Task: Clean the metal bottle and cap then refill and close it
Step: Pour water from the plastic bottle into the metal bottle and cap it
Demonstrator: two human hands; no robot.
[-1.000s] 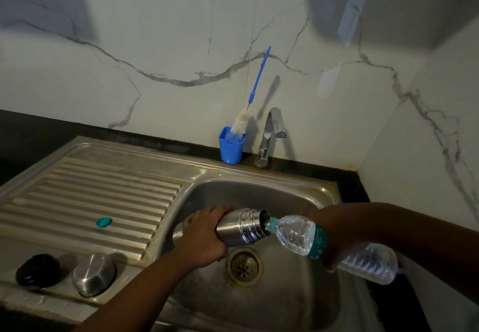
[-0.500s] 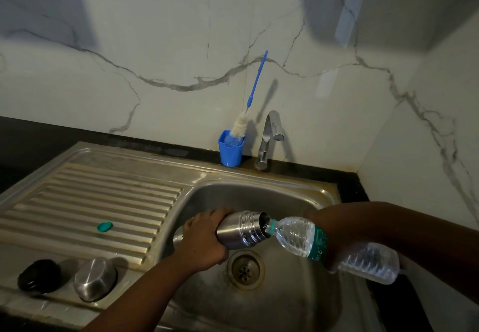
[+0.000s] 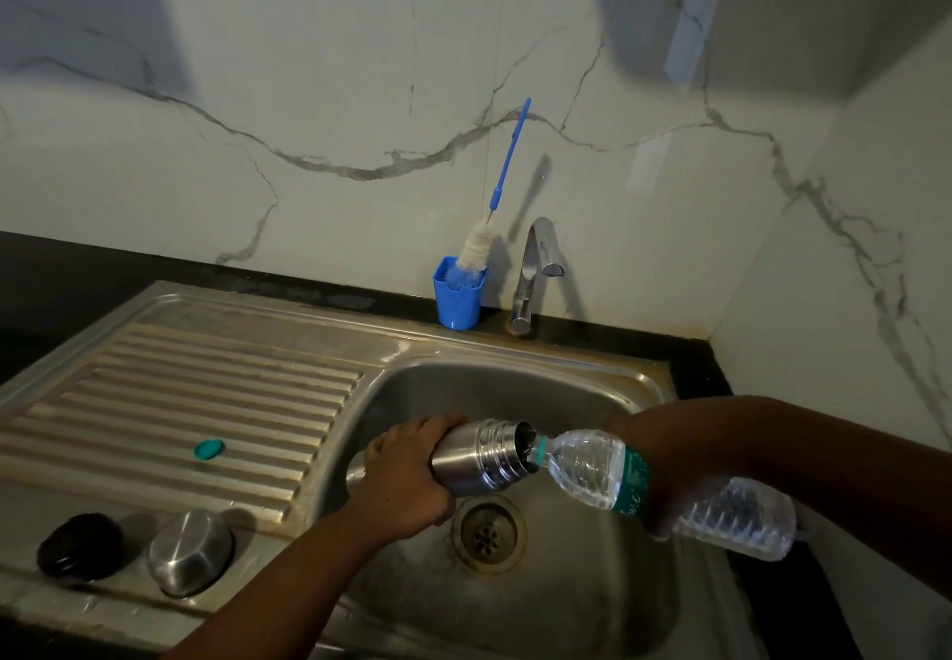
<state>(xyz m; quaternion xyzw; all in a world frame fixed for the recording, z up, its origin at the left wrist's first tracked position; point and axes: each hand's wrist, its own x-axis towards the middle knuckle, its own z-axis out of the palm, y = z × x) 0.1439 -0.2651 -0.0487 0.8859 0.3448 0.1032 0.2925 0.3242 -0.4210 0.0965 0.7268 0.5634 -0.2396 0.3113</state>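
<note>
One metal bottle (image 3: 479, 456), one clear plastic water bottle (image 3: 664, 492), one steel cap (image 3: 189, 551), one black stopper (image 3: 80, 546) and one small teal cap (image 3: 208, 449) are showing, along with one blue cup (image 3: 457, 299) holding one bottle brush (image 3: 489, 226), and one tap (image 3: 533, 273). The metal bottle is lying tilted over the sink (image 3: 515, 381) basin, above the drain (image 3: 488, 533), its open mouth pointing right. The left hand (image 3: 407, 479) is wrapping its fingers round the bottle's body. The right hand (image 3: 664, 474) is grasping the plastic bottle around its green label, tipping its neck into the metal bottle's mouth, so the two bottles are meeting between the hands. The steel cap and black stopper are sitting side by side on the drainboard's near edge, well left of the hands; the teal cap is lying on the ribbed drainboard (image 3: 206, 402).
</note>
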